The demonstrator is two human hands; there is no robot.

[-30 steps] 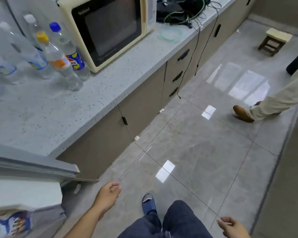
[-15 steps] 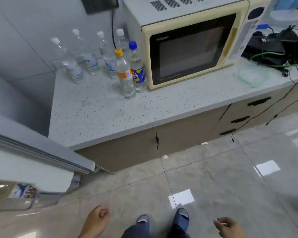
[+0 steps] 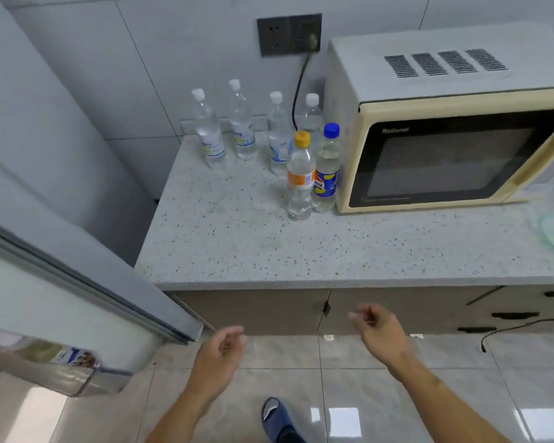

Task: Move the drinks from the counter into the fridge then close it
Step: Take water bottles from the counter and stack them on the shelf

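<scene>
Both my hands have risen from beside my legs toward the tabletop [image 3: 269, 251] edge; my left hand [image 3: 219, 356] and right hand [image 3: 379, 330] hang loosely curled, fingers holding nothing. Six drinks stand at the back by the microwave [image 3: 445, 148], the orange-capped bottle [image 3: 299, 177] and blue-capped bottle [image 3: 328, 169] nearest. With the fridge door [image 3: 77, 302] open on my left, I judge I'm starting a pickup: reach over and grip those two.

both bare forearms reach forward, well apart. the left hand [image 3: 219, 353] hangs with fingers loosely curled, holding nothing. the right hand [image 3: 379, 330] sits slightly higher, fingers loosely curled, also holding nothing.
</scene>
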